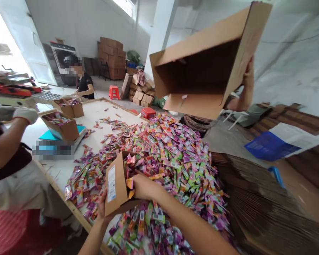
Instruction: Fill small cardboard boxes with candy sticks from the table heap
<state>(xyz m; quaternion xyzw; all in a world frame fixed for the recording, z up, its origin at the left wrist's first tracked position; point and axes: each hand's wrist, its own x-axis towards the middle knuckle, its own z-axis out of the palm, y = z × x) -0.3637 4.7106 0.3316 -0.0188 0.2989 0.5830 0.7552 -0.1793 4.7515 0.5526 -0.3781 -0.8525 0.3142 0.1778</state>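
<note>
My left hand (102, 209) grips a small cardboard box (116, 184) by its lower left side. The box is tilted, its mouth facing right, and a white label shows on its near wall. My right hand (143, 187) reaches into the mouth of the box, among colourful snack packets (130, 182). Its fingers are hidden there, so I cannot see whether they are closed on any packets. Around and beneath the box lies a large heap of small shiny packets (175, 159) in purple, green, pink and orange, spread over a white table (95, 111).
Across the heap, another person's hand (248, 76) holds up a large open carton (202, 39). Two filled boxes (62, 125) (73, 108) stand at the left, one on a scale (55, 147). A gloved co-worker's hand (26, 114) is nearby. Flattened cardboard (255, 198) is stacked at right.
</note>
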